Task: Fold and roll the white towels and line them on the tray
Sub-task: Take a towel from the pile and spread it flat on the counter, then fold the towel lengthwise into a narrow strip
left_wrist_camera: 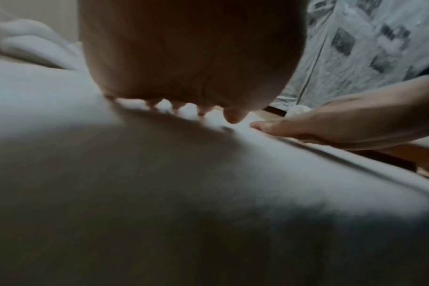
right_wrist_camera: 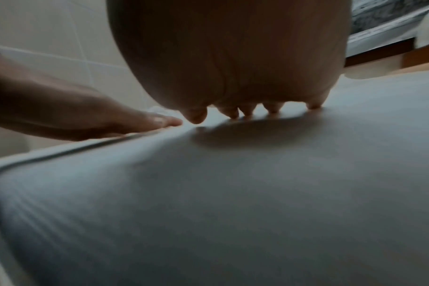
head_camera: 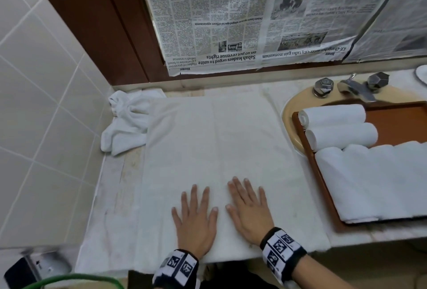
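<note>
One white towel point(head_camera: 221, 150) lay spread flat on the counter point(head_camera: 111, 207) in front of me, its near edge reaching the counter's front edge. I had both hands on it near that edge, side by side and just apart: my left hand point(head_camera: 196, 219) and my right hand point(head_camera: 250, 210) both lay palm down with fingers straight and fanned, pressing the cloth and pinching nothing. The wrist views agreed, each showing fingertips point(left_wrist_camera: 201, 114) resting on the fabric with the other hand flat beside them.

I judged this to be the smoothing step, before any fold of this towel was made. The next move would call for taking hold of one edge with both hands and carrying it over squarely, so the layers met evenly before rolling.

To my right, the brown tray point(head_camera: 323, 184) sat over the sink basin point(head_camera: 288, 113), holding two rolled towels point(head_camera: 332, 115) side by side at its far end and a larger white towel point(head_camera: 374, 180) just beside them. A crumpled towel point(head_camera: 127, 122) waited at the far left corner of the counter. Newspaper point(head_camera: 231, 18) covered the wall behind, and the tap point(head_camera: 355, 87) stood behind the basin.
</note>
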Motion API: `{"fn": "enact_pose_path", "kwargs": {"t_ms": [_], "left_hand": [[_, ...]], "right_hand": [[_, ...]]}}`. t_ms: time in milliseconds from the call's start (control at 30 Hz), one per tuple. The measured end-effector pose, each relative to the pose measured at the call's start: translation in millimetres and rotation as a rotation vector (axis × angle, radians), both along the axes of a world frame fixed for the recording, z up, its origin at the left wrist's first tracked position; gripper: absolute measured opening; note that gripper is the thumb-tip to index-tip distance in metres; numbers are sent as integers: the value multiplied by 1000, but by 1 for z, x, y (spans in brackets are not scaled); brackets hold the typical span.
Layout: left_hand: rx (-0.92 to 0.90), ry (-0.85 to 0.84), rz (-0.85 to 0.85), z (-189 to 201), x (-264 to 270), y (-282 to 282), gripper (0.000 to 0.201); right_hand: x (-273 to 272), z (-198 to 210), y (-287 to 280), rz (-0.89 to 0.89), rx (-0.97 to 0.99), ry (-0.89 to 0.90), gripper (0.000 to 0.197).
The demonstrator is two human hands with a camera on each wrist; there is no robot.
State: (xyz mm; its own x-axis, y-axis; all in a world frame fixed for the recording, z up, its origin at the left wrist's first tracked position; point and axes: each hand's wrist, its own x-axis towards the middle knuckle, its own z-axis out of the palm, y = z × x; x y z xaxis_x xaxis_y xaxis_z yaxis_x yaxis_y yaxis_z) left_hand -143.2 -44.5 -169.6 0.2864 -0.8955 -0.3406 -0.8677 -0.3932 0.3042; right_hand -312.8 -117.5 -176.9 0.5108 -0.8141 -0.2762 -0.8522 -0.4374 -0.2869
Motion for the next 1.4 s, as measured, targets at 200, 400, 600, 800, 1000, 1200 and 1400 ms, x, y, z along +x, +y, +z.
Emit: {"fn": "enact_pose_path", "kwargs": {"t_ms": [200, 400, 600, 800, 1000, 1200, 1400], "left_hand": [[-28, -71, 117, -16, 43, 22, 67], [-91, -76, 68, -15, 43, 32, 60], [-112, -154, 146, -22, 61, 35, 63], [-85, -126, 224, -19, 83, 30, 66], [-162, -46, 302, 7, 96, -10, 58], [-272, 158, 131, 24, 54, -130, 44], [-238, 338, -118, 34, -37, -271, 41]], "right_hand": [[-46, -1, -15, -158, 15, 89, 64], [-28, 0, 13, -82, -36, 26, 63], [-47, -9, 10, -185, -100, 90, 64], [-85, -9, -10, -382, -151, 71, 69], [-86, 7, -31, -526, -103, -144, 79], [-90, 9, -60, -606, -235, -232, 56], [-96, 7, -90, -563, -362, -116, 51]]}}
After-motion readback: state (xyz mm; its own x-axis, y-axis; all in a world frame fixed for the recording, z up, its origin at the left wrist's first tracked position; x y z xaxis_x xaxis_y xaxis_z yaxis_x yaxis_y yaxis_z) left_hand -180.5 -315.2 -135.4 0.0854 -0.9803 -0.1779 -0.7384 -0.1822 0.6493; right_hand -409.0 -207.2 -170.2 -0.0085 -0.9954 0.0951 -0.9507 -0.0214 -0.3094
